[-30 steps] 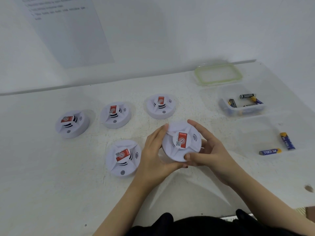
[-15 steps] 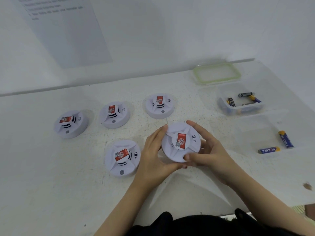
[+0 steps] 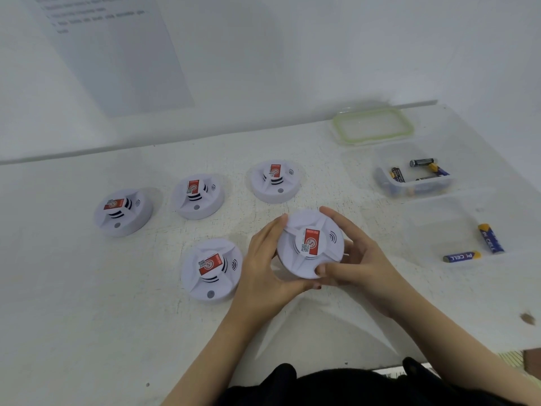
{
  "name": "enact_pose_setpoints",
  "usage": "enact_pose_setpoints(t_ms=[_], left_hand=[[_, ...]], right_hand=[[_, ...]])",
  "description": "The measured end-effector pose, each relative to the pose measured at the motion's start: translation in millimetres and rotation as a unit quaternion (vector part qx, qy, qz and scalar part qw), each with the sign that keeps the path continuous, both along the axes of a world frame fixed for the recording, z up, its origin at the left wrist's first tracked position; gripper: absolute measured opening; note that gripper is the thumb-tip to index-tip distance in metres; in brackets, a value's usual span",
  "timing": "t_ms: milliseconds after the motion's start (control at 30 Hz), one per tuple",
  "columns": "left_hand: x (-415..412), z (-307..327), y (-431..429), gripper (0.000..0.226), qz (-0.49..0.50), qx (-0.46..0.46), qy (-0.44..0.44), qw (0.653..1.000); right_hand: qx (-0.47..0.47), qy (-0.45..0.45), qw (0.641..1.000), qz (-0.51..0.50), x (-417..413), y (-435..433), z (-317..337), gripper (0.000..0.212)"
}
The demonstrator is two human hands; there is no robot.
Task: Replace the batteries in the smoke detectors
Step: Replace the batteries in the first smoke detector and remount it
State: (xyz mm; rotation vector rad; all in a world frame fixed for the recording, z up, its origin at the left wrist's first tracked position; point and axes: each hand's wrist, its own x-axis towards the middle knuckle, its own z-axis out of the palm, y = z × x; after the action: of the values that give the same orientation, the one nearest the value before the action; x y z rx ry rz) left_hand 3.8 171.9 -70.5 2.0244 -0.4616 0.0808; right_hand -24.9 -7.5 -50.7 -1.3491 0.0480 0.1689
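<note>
Head view: the held smoke detector (image 3: 310,244) sits between the left hand (image 3: 265,265) and right hand (image 3: 358,260), label up, both hands clasping its rim above the white table (image 3: 87,317). Its underside is hidden. Four more detectors (image 3: 211,269) lie alongside. Two loose batteries (image 3: 461,256) lie right; the clear container (image 3: 414,174) holds several, count unclear.

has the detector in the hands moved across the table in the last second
No. The held detector sits at the same spot relative to the front-left detector beside it.
</note>
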Motion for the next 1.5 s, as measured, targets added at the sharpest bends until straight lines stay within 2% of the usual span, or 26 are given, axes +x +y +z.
enact_pose_setpoints(t_ms=[167, 333, 700, 1500], left_hand=[[-0.7, -1.4, 1.4, 0.096, 0.003, 0.001, -0.002, 1.000], [-0.8, -4.2, 3.2, 0.095, -0.004, -0.003, 0.000, 1.000], [-6.8, -6.9, 6.9, 0.094, 0.002, -0.005, -0.006, 1.000], [-8.9, -7.2, 9.1, 0.093, -0.005, 0.026, -0.020, 0.999]], right_hand=[[0.006, 0.001, 1.000, 0.009, -1.6, -0.7, -1.3, 0.082], [0.050, 0.016, 0.998, 0.029, -3.7, -1.6, -1.6, 0.071], [0.057, 0.016, 0.998, 0.034, -8.2, 2.0, -3.8, 0.059], [0.020, -0.010, 0.999, 0.030, -11.1, 0.9, -13.8, 0.057]])
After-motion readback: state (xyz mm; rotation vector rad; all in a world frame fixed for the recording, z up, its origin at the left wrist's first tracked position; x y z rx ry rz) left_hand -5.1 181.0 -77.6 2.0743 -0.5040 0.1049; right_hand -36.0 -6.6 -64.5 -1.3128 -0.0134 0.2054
